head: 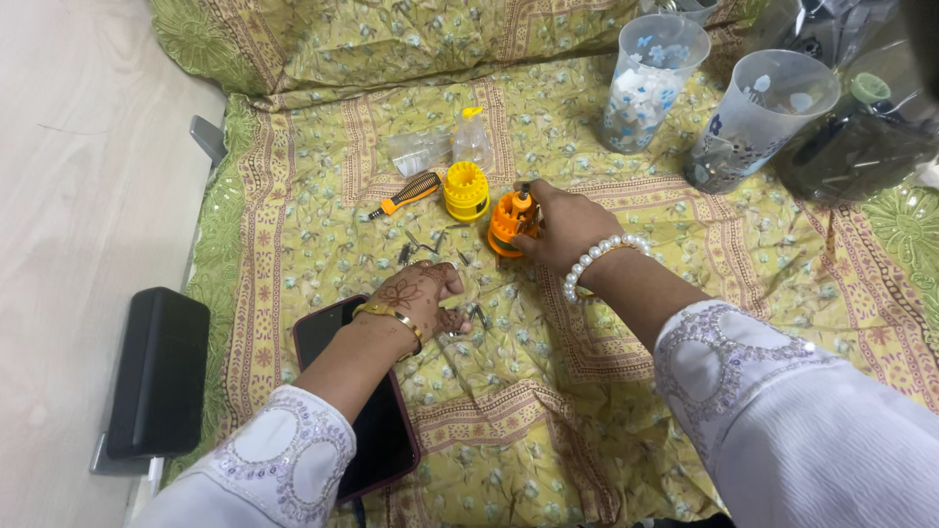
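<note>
A person sits over a bed covered in a yellow-green floral bedspread (587,411), seen from above. Both arms wear white embroidered sleeves.

The right hand (562,227), with a pearl bracelet at the wrist, closes its grip around an orange bit holder (509,223) — a small, ridged plastic drum standing upright on the cloth near the middle of the bed. It looks light and stiff, likely to tip on the soft bedding, so the ridged sides are the sensible place to hold it.

The left hand (423,295), hennaed and wearing a gold bangle, rests curled on the cloth over some small metal bits (430,246) scattered between the two hands. Whether its fingers pinch one of them cannot be told. The bits look tiny, hard and slippery, easy to lose in the folds.

Just beside the orange holder stands a yellow bit holder (467,189), with a screwdriver handle (409,193) in black and orange lying to its left. A small clear bottle (472,137) sits behind. Two clear plastic cups (648,78) holding small pieces stand at the upper right, their contents hard to make out. A dark phone (377,430) lies partly under the left forearm — and a black box (158,370) sits on the floor beside the bed.
</note>
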